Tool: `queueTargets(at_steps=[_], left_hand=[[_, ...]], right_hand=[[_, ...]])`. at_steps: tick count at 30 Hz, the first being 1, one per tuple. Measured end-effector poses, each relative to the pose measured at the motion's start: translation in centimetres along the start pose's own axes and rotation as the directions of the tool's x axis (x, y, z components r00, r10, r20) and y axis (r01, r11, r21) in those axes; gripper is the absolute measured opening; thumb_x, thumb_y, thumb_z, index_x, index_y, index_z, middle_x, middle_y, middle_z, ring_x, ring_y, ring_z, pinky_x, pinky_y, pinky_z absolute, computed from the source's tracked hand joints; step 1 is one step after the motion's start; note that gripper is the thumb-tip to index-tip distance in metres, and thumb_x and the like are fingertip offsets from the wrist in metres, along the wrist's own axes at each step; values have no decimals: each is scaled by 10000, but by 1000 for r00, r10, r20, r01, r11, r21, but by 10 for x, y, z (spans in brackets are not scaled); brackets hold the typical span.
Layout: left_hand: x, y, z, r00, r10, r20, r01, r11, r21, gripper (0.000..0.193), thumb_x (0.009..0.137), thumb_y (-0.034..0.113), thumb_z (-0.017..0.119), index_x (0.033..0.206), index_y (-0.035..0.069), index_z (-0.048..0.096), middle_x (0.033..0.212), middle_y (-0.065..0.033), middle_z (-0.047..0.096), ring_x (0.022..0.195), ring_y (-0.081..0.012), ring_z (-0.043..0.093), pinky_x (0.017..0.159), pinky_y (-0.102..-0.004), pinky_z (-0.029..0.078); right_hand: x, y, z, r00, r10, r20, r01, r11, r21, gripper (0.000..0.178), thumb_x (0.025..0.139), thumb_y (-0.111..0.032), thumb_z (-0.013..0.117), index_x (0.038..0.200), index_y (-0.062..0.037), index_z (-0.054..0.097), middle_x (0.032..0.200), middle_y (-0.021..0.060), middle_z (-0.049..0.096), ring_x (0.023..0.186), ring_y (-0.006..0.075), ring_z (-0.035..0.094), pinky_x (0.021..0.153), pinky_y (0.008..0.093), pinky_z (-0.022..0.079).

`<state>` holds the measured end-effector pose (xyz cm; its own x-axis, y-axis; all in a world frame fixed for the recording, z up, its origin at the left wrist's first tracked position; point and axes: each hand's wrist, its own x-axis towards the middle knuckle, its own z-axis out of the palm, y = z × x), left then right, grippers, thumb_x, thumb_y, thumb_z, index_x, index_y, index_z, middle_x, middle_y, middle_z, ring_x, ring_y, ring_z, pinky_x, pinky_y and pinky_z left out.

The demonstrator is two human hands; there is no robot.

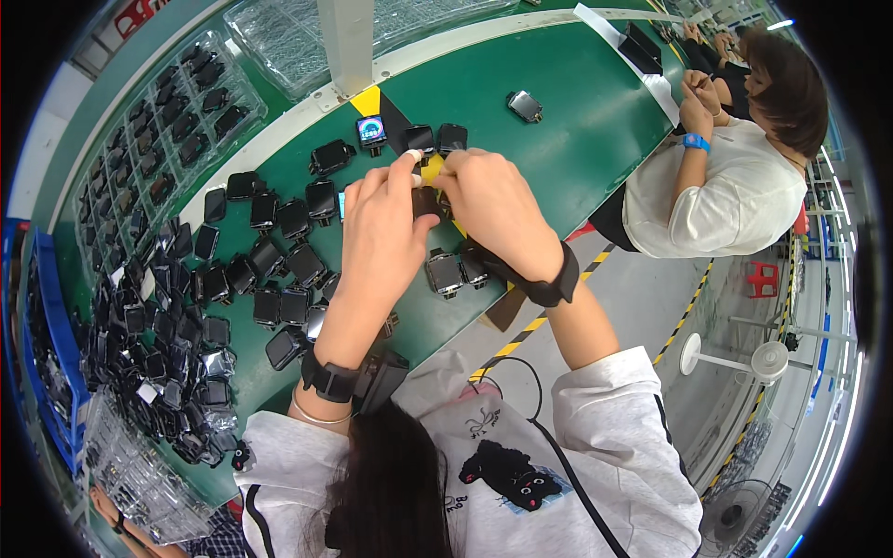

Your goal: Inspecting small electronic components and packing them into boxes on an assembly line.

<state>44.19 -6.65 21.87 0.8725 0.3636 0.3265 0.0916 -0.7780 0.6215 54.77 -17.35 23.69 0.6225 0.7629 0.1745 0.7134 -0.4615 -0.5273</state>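
Note:
Over the green table point(577, 70), my left hand point(381, 219) and my right hand point(493, 191) meet with bent fingers. Between them is a small dark squarish piece point(425, 205), apparently a smartwatch body, mostly hidden by my fingers. Pale finger cots cover some fingertips. Just beyond my hands stand a smartwatch with a lit, colourful screen point(370, 130) and two dark ones, one of them a black smartwatch point(453, 138). Nearer me, beside my right wrist, lies a dark-screened smartwatch point(445, 272) with another against it. Black bands circle both my wrists.
Many loose smartwatches point(294, 219) spread leftward into a heap point(167, 344). Clear plastic trays point(200, 139) line the far left; a blue bin point(51, 325) stands at the left edge. A lone smartwatch point(525, 106) lies farther right. A metal post point(349, 46) rises behind; a co-worker point(721, 186) sits right.

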Motion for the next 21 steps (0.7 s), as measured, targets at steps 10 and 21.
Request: queueTargets(at_steps=[10,21], left_hand=[[0,-5,-2,1000,-11,28,8,995,99,662,633,55,777,1215,27,463,1018,-52,655,1031,-237,519,907,-405,315],[22,16,16,983,109,149,-111,994,5,706,643,20,759,1266,29,428,1009,-53,648,1046,-227,523,892,-403,320]], right_hand=[[1,-3,-12,994,11,108,-37,970,241,114,803,-62,610,769,40,575,709,202,620,597,347,591,552,369,462],[-17,26,-23,991,105,-82,-99,992,83,118,795,-49,617,825,59,582,785,216,632,642,368,599,585,394,462]])
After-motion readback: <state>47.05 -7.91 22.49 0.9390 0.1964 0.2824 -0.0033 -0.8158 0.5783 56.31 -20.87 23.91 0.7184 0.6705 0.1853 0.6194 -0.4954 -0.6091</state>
